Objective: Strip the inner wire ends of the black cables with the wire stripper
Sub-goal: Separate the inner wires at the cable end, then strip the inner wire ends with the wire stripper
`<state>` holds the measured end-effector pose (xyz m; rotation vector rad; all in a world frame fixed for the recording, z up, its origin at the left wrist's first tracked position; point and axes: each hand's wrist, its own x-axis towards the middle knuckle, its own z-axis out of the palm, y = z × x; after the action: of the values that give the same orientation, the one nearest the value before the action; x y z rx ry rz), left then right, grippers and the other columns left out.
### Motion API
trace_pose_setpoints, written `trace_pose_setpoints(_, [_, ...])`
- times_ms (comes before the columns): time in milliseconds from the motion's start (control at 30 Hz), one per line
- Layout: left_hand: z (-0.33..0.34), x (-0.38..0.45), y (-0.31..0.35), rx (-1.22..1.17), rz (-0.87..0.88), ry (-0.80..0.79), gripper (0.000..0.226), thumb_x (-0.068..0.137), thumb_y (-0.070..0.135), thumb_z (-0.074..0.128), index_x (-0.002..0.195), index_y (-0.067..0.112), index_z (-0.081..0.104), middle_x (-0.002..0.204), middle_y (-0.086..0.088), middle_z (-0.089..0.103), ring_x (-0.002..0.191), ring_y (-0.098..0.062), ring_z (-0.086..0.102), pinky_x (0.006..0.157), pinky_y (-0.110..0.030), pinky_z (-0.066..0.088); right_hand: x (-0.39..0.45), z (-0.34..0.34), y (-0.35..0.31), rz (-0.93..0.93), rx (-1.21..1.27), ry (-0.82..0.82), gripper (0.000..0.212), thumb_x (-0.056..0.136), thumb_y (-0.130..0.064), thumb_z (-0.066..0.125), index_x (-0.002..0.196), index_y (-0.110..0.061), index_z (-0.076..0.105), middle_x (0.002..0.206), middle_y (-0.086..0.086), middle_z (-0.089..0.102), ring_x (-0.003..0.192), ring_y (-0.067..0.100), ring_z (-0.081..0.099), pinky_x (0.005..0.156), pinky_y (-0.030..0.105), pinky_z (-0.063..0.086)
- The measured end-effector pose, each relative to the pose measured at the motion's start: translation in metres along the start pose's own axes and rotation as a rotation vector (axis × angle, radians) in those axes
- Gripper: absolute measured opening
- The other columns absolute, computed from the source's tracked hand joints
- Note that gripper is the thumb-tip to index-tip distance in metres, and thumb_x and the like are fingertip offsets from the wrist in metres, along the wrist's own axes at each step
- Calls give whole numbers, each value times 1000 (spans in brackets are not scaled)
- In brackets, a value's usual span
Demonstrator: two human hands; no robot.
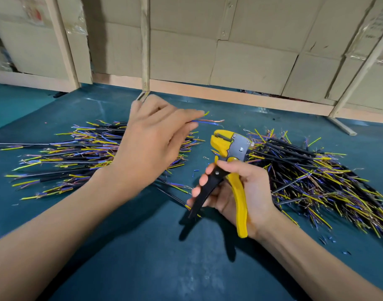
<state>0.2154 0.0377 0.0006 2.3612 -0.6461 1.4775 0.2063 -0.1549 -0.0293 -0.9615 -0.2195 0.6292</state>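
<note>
Two heaps of black cables lie on a teal mat (125, 253) before a cardboard wall (240, 40): left heap (62, 155), right heap (320, 183). Left hand (151, 146) pinches one cable's coloured inner wires (208, 121) between fingertips. Right hand (236, 192) grips one yellow wire stripper (229, 153), fingers curled round its spread handles, centre.

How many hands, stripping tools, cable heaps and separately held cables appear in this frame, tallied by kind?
Hands: 2, the left hand and the right hand
Yellow-and-black wire stripper: 1, gripped in the right one
Heaps of black cables with yellow and blue inner wires: 2, the left heap and the right heap
Single cable pinched by the left one: 1
Total: 6
</note>
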Motion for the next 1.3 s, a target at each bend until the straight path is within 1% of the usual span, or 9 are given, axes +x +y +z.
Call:
trace_pose_setpoints(133, [32, 41, 29, -79, 53, -130, 36, 93, 28, 69, 127, 16, 69, 92, 13, 75, 85, -26, 55, 85, -40, 45, -1, -5, -4, 42, 22, 22, 22, 80, -22, 57, 76, -4, 68, 76, 18, 61, 68, 38, 67, 70, 52, 59])
trace_pose_setpoints(300, [46, 72, 26, -83, -29, -576, 70, 97, 49, 57, 158, 30, 27, 147, 4, 49, 135, -23, 39, 111, -45, 31, -5, -5, -7, -22, 149, 69, 21, 81, -22, 58, 75, -4, 67, 75, 17, 61, 66, 36, 67, 69, 51, 60])
trace_pose_setpoints(400, [21, 54, -20, -30, -240, -688, 51, 100, 44, 53, 147, 29, 42, 134, 1, 58, 131, -26, 43, 110, -43, 33, -4, -6, -9, -80, 208, 108, 23, 82, -22, 57, 74, -3, 67, 74, 16, 60, 66, 37, 67, 68, 50, 60])
trace_pose_setpoints(533, [-19, 14, -63, 215, -414, -1262, 49, 91, 49, 67, 136, 36, 54, 130, 2, 52, 128, -29, 42, 108, -41, 37, -5, -8, -8, -119, 227, 94, 24, 84, -23, 58, 75, -3, 68, 76, 16, 61, 68, 37, 67, 70, 50, 59])
trace_pose_setpoints(633, [-24, -4, -73, -20, -477, -923, 14, 85, 27, 79, 92, 34, 69, 97, 8, 58, 103, -23, 58, 85, -31, 40, -7, -10, -8, -135, 213, 80, 25, 86, -25, 57, 77, -4, 68, 77, 16, 61, 69, 38, 67, 71, 50, 59])
trace_pose_setpoints(700, [-22, -14, -73, -59, -442, -751, 16, 84, 14, 80, 79, 26, 70, 88, 4, 61, 91, -25, 61, 78, -30, 38, -6, -11, -10, -147, 209, 91, 24, 86, -25, 57, 78, -4, 67, 77, 16, 61, 70, 38, 67, 72, 50, 59])
trace_pose_setpoints(900, [-18, -38, -59, 48, -306, -509, 4, 96, 11, 66, 99, 10, 67, 99, -4, 69, 95, -34, 54, 87, -48, 39, -6, -9, -14, -154, 220, 150, 24, 85, -25, 59, 77, -4, 67, 77, 16, 60, 69, 37, 66, 72, 51, 58])
trace_pose_setpoints(1033, [-22, -35, -44, 131, -172, -302, 21, 97, 17, 66, 118, 19, 70, 98, 10, 71, 105, -31, 55, 88, -48, 33, -6, -6, -13, -146, 204, 138, 25, 86, -26, 58, 79, -4, 67, 80, 16, 61, 70, 37, 66, 72, 51, 58])
trace_pose_setpoints(1300, [-29, -25, -38, 32, 75, -177, 25, 100, 5, 56, 119, 14, 70, 108, -2, 67, 93, -31, 57, 77, -42, 39, -5, -3, -6, -129, 116, 56, 10, 78, -15, 67, 82, -7, 71, 91, 18, 67, 74, 36, 68, 73, 52, 58])
